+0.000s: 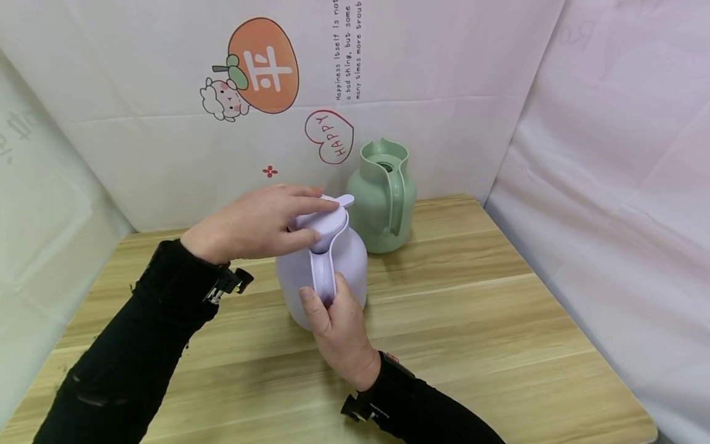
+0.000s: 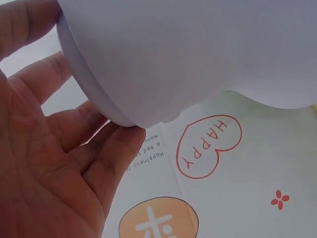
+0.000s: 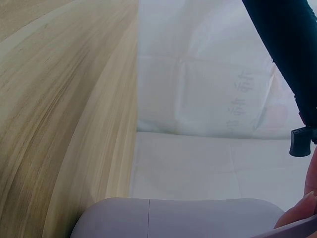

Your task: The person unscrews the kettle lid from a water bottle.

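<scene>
Nearest is the right hand [image 1: 338, 327] in a black sleeve. Its fingers are curled round the long handle [image 1: 323, 274] of the round pale purple plastic jug [image 1: 324, 271], w/ the thumb up along the handle. The jug stands upright near the middle of the light wooden worktop [image 1: 471, 320].

Just above, the left hand [image 1: 257, 222] sits on the jug's pale purple round lid [image 1: 318, 221]. Its fingers bend over the top & the thumb presses the lid's side, so it grips the lid. In the left wrist view the fingers [image 2: 111, 158] wrap under the lid's rim.

Behind the purple jug, to the right & near it, stands a round pale green plastic jug [image 1: 383, 197], upright, handle facing the person.

Farthest back is a white cloth wall [image 1: 444, 74] w/ an orange fruit picture [image 1: 263, 65] & a red heart saying HAPPY [image 1: 329, 137]
</scene>
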A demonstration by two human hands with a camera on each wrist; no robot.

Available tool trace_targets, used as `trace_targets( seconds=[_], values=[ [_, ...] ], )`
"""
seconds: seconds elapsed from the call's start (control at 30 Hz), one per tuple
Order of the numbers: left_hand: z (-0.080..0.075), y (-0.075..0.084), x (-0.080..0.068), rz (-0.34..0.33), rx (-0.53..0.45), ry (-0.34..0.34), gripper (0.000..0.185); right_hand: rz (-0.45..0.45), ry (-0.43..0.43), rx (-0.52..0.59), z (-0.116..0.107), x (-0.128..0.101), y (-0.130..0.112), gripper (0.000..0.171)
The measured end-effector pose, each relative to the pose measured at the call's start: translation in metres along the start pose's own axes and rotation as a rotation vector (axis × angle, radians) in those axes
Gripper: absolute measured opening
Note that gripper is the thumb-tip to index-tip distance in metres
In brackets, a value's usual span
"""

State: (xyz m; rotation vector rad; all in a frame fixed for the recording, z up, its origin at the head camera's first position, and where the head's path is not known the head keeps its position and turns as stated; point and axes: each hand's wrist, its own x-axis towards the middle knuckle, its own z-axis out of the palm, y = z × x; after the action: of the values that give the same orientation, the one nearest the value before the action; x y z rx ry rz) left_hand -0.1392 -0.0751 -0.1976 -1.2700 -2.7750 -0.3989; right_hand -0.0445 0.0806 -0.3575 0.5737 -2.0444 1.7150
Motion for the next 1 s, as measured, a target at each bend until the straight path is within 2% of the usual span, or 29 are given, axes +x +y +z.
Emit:
trace_targets(
  seconds=[0.23,0.53,0.8,1.0],
  values=[
    [0.003,0.002,0.000,0.000,0.049,0.035,0.050,0.012,-0.004,0.018,0.000,0.000,0.000,0.028],
    [0.008,0.007,0.001,0.014,0.098,0.125,0.048,0.022,-0.001,-0.003,0.000,0.000,0.000,0.029],
    [0.011,0.013,0.001,-0.053,0.126,0.151,0.051,0.018,-0.002,-0.003,0.000,0.000,-0.001,0.027],
    [0.013,0.016,0.001,-0.072,0.153,0.178,0.052,0.009,0.005,-0.006,0.000,0.000,-0.003,0.026]
  ],
)
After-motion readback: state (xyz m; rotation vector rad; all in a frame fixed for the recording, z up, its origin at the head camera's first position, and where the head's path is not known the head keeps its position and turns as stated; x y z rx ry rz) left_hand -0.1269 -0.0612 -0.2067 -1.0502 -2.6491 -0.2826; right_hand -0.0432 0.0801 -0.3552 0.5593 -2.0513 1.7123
